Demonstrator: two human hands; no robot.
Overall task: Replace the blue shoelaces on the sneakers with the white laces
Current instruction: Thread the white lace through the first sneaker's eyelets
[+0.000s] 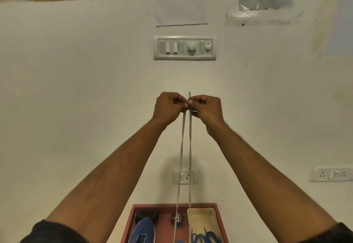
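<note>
Head view, looking along both forearms toward a pale wall (95, 89), with a switch panel (184, 47) above the hands and taped papers (181, 0) higher still. Low down, only a red tray (127, 225) in sight, cut by the bottom edge; no worktop visible under it. Along the tray's right side, a cream tub (214, 216) holding the blue laces (204, 236), so judged already pulled from at least one shoe. At the tray's left, a blue sneaker (142, 230), mostly cropped, with eyelets not clear enough to say whether laced; second sneaker barely glimpsed at the bottom edge. Near the tray's far edge, a dark round tin (146, 216) and a polish tin (176, 219). Raised well above all this, the white lace (190, 156), two strands hanging side by side down to the tray, lower ends out of sight. Likely stage: evening or readying the lace, threading seemingly still ahead. Left hand (169, 108) and right hand (207, 110) both lifted, knuckles nearly touching, fingers curled tight, each pinching the white lace near its top, one tip poking up above the right hand.
</note>
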